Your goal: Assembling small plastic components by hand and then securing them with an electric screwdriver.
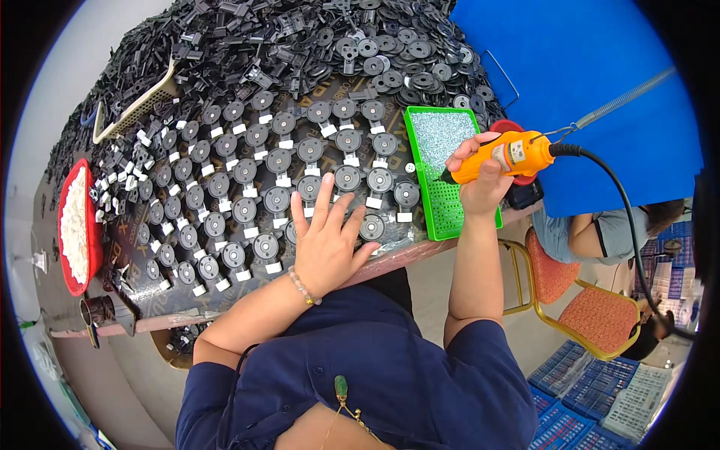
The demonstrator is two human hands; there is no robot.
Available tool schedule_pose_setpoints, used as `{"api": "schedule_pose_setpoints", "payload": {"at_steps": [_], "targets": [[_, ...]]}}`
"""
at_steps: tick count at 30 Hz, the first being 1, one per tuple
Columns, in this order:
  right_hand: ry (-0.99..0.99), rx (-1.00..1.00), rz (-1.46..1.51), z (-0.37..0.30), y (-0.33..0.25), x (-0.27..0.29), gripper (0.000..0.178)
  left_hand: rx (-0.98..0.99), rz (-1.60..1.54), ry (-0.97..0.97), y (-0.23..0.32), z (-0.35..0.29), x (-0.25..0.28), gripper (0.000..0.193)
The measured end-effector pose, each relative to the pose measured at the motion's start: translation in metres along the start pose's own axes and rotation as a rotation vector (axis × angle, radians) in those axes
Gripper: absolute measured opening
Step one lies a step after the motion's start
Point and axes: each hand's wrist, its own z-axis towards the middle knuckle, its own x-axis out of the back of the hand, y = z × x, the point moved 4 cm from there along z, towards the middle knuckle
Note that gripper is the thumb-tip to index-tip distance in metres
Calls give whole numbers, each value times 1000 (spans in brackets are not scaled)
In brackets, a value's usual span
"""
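Observation:
My left hand [328, 244] lies on the table with fingers spread, over some of the round grey-black plastic parts [278, 160] with white blocks, which stand in rows. Nothing is gripped in it. In my right hand [484, 184] is an orange electric screwdriver [531, 152], held sideways with its dark tip pointing left. The tip is above a green tray [412, 124]. Small silvery screws [444, 133] fill the far half of that tray, and its near half shows a grid of holes. Whether a screw sits on the tip is too small to tell.
Loose black parts [247, 45] are heaped along the far side. A red basket [94, 240] of white pieces stands at the left, near a cream basket [142, 103]. A coiled spring [626, 97] and black cable [626, 191] run from the screwdriver. Chairs [600, 319] and a seated person are at the right.

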Motion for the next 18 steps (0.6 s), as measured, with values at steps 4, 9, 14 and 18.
{"api": "schedule_pose_setpoints", "payload": {"at_steps": [4,9,14,18], "targets": [[12,0,11,-1,-2,3,64,-4,19,-4,0,1,-2,53],[-14,8,29,-8,-30,-7,76,-8,-25,1,-2,2,-2,49],[-163,-59,146,-33,-46,-67,82,7,-34,-35,-5,1,-2,49],[-244,-154,136,-52,-29,-88,81,7,-31,-22,-5,2,-2,49]]}}
